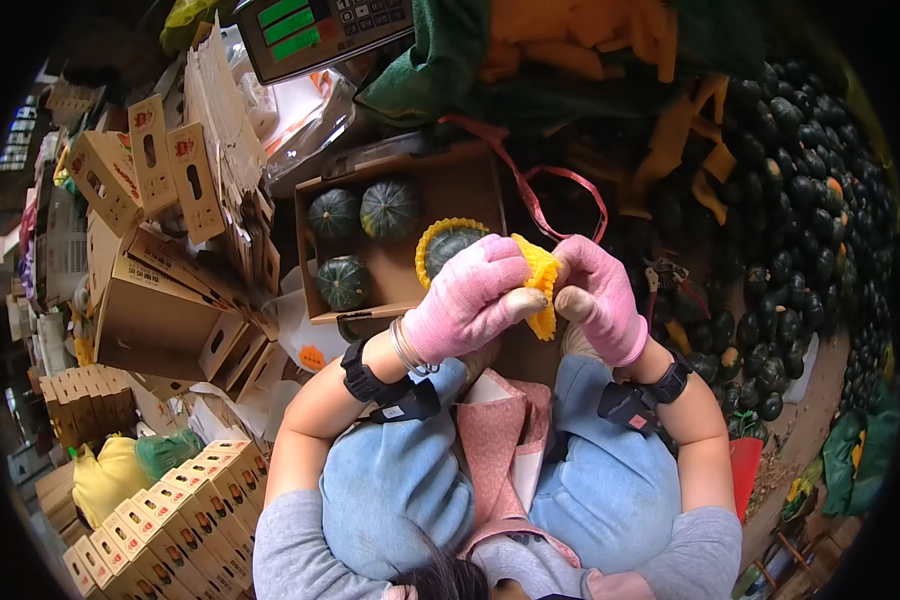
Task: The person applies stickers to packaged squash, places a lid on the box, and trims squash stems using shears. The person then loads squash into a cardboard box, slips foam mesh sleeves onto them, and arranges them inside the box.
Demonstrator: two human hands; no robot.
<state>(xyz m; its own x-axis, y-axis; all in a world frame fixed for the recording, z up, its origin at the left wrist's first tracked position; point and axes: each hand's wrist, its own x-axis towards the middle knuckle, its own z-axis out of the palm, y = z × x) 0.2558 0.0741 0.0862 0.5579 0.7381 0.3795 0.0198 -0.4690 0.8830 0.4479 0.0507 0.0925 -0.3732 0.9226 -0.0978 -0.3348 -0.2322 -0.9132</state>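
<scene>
While left hand (475, 298) and right hand (607, 300) pinch a yellow foam net (542, 272) at 12 o'clock, apparently opening it, gentle spreading seems needed next.

ok so layout: open box (460, 180) sits up front, a bit left. Three squashes (389, 209) are in its left half, two at the back and one nearer. A fourth squash (453, 245) is in the near right corner with a net sleeve (422, 252) around it. Another sleeve (541, 285) is between the left fingers (523, 303) and right fingers (574, 303), just past that corner. Scale's (335, 45) behind the box, sack (420, 70) to its right. Cartons (170, 510) are stacked over on the left, shears (660, 275) right of the hands, big squash heap (795, 200) far right.
</scene>
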